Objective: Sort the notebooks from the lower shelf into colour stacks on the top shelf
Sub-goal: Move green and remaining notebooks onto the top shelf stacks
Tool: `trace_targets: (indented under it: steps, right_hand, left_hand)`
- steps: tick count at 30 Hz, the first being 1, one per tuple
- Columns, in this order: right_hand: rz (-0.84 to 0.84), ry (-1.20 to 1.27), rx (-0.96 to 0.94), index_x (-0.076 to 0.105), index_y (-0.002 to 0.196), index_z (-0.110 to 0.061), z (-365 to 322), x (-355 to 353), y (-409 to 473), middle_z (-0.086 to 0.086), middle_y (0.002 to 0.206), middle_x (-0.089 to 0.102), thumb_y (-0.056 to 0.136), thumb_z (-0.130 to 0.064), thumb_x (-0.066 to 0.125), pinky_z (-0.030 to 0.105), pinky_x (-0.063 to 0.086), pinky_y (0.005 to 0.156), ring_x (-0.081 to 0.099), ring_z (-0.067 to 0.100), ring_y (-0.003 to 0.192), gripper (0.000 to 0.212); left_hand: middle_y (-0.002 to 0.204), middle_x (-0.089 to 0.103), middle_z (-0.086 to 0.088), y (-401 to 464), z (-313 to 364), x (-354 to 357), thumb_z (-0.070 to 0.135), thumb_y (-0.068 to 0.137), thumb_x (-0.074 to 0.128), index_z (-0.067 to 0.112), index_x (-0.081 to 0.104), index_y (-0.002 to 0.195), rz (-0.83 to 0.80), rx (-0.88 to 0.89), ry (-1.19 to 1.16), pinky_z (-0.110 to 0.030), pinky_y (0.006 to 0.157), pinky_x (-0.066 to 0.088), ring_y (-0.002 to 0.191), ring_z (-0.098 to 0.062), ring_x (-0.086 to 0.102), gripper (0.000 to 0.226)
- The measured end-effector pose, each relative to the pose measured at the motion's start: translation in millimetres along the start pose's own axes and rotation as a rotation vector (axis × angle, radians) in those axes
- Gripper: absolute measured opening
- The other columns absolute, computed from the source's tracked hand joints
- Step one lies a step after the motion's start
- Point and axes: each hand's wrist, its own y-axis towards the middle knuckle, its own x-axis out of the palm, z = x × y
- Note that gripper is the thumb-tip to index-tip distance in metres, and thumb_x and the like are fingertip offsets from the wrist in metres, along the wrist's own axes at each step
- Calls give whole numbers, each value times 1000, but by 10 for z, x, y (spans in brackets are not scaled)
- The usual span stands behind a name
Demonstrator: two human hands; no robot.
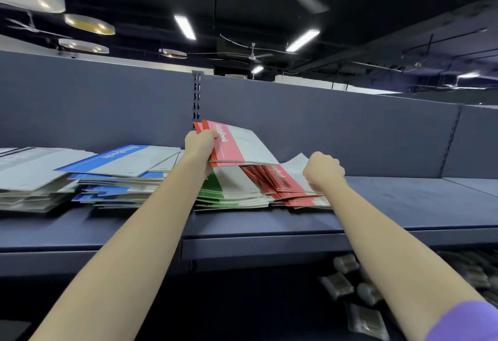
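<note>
Top shelf (377, 216): dark blue, carries four groups of notebooks side by side.

Far left: grey stack (29, 179), covers grey-white. Next to it, blue stack (118, 179), loosely piled, top book with a blue band and white "Notebook" lettering. Centre: green stack (229, 192), partly hidden behind the left forearm. Right of that and touching it: red stack (285, 184), fanned and untidy, edges overhanging one another.

Left hand (200, 144): fingers curled round the spine end of a small bundle of red notebooks (231, 146), held raised and tilted above the green and red stacks; at least two red spines visible in the grip.

Right hand (323, 169): fingers curled inward, knuckles up, resting at the right edge of the red stack beside a lifted grey page; whether it actually pinches a cover, cannot tell.

Below the shelf, lower right: blurred clear packets (350, 287) with dark contents. Purple sleeve (463, 322) at the right arm.
</note>
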Motion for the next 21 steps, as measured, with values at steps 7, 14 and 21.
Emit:
trace_targets:
  steps: [7, 14, 21]
  right_hand:
    - [-148, 689, -95, 66, 91, -3, -334, -99, -103, 11, 92, 75, 100, -46, 50, 35, 47, 74, 58, 23, 72, 47]
    - [-365, 967, -29, 63, 109, 19, -352, -223, -337, 6, 54, 64, 86, -4, 76, 14, 35, 37, 52, 8, 34, 36]
    - [-115, 558, 67, 33, 65, -14, -57, -146, -80, 3, 57, 34, 81, -7, 68, 25, 27, 50, 33, 21, 53, 39]
  left_hand:
    - [117, 62, -12, -3, -49, 56, 11, 95, 59, 10, 45, 132, -56, 21, 106, -30, 54, 49, 84, -21, 63, 40]
    - [115, 60, -6, 24, -73, 69, 20, 99, 58, 17, 43, 128, -50, 43, 201, -30, 56, 46, 83, -17, 61, 33]
    - [112, 55, -5, 51, -98, 79, 14, 100, 53, 15, 43, 128, -12, 70, 202, -28, 53, 43, 79, -14, 56, 30]
